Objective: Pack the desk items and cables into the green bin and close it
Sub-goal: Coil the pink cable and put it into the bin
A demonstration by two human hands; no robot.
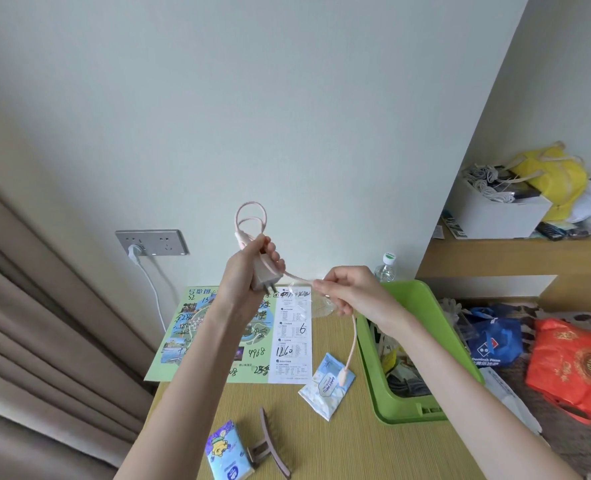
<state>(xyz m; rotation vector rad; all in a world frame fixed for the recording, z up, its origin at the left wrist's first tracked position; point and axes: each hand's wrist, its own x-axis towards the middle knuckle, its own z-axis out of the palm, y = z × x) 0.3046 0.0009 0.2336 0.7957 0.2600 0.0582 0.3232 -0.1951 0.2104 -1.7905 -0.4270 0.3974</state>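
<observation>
**Coiling the charger cable so it packs flat**

Head view: your left hand [240, 273] grips the white plastic wall charger [264, 276] and the finished loops of the pink braided cable [251, 216], left of the open green plastic bin [410, 292]. Your right hand [353, 292] pinches the cable taut, likely to feed the next loop. The tail hangs just beside the bin.

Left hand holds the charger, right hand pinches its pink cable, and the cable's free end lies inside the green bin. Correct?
No. The head view shows the left hand holding the charger and the right hand pinching its pink cable, but the free end hangs outside the green bin, over the wipes pack.
</observation>
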